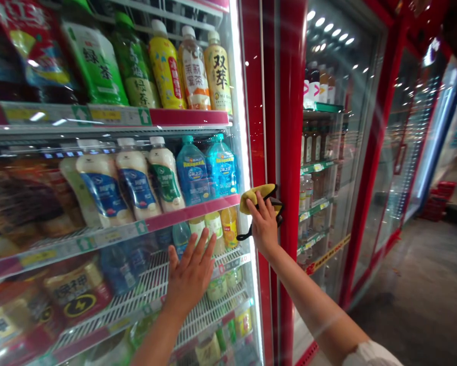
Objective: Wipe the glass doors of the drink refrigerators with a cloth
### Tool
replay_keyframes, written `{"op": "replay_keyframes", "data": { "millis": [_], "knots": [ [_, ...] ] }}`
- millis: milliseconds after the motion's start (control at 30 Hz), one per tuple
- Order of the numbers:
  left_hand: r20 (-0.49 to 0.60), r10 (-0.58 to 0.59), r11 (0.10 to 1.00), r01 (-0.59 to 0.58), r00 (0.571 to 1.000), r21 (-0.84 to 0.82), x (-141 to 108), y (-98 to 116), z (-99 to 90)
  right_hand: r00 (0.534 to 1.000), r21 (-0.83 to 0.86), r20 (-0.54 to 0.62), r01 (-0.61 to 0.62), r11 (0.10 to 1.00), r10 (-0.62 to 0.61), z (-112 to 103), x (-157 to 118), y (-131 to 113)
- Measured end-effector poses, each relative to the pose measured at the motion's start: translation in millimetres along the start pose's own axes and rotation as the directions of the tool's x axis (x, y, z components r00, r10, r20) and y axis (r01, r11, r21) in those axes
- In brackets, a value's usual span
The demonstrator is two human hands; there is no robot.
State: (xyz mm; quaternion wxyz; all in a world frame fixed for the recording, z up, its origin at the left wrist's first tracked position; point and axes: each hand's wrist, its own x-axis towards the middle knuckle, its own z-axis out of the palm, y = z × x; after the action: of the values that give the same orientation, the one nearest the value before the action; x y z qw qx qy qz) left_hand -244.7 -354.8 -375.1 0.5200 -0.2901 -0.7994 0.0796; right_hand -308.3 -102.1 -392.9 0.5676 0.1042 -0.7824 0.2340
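My left hand [190,272] lies flat on the glass door of a drinks cooler [152,264], its fingers spread and nothing in it. My right hand [264,226] presses a folded yellow cloth [259,198] against the door's edge, close to the red frame [291,152]. A black handle or strap [277,206] shows around the cloth and partly hides behind my fingers. Behind the glass stand bottled drinks, among them blue-labelled milky bottles [134,178] and blue water bottles [192,170].
Further red-framed glass coolers [373,152] with lit shelves continue to the right. A grey floor [411,290] runs alongside them. Stacked red crates [436,201] stand in the far distance on the right.
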Motion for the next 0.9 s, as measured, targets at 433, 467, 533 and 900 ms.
{"op": "replay_keyframes", "data": {
  "millis": [433,467,533,900],
  "knots": [
    [0.060,-0.011,1.000,0.010,0.998,0.016,-3,-14,-1.1,0.992,0.083,-0.125,0.039,0.996,-0.029,-3,16,11],
    [0.053,-0.018,1.000,0.017,0.998,0.020,-2,-13,-0.6,0.992,0.093,-0.126,0.028,0.995,-0.016,1,16,1],
    [0.039,-0.038,0.999,0.037,0.999,0.014,-4,-9,0.6,0.997,0.072,-0.056,0.049,0.996,-0.045,8,-6,-15],
    [0.011,-0.206,0.978,0.206,0.979,-0.012,-50,5,-1.6,0.993,0.077,0.004,0.121,0.990,-0.122,5,-105,26]
  ]
}}
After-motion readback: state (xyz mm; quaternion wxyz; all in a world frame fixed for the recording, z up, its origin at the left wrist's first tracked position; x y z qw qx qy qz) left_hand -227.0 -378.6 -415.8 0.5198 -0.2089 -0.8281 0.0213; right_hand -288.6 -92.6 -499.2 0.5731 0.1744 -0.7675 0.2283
